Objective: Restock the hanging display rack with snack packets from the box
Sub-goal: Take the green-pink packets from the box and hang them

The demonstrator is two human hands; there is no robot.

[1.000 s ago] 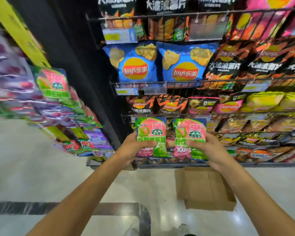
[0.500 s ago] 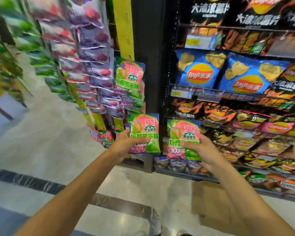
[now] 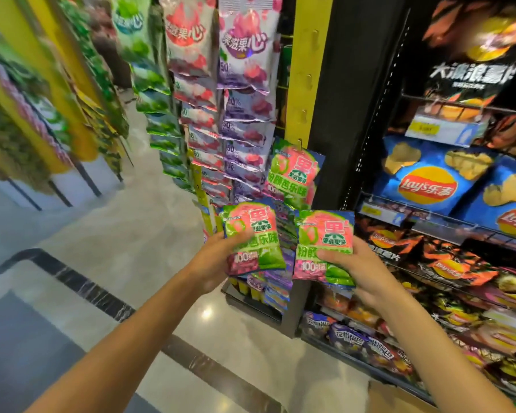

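Packets in hand, we stand before the hanging rack (image 3: 306, 70), left hand (image 3: 218, 260) gripping one green-and-pink packet (image 3: 252, 234) and right hand (image 3: 352, 263) another (image 3: 325, 242), printed fronts toward us, likely bound for the strip where a matching packet (image 3: 294, 174) hangs.

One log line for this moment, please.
left hand: holds packet | right hand: holds packet | rack: matching packet hung | stage: pre-hang

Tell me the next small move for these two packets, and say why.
Probably lift the left hand's green-and-pink packet toward the yellow hanging strip. A matching packet already hangs there, just above both hands. The right hand holds a second packet, which can follow.
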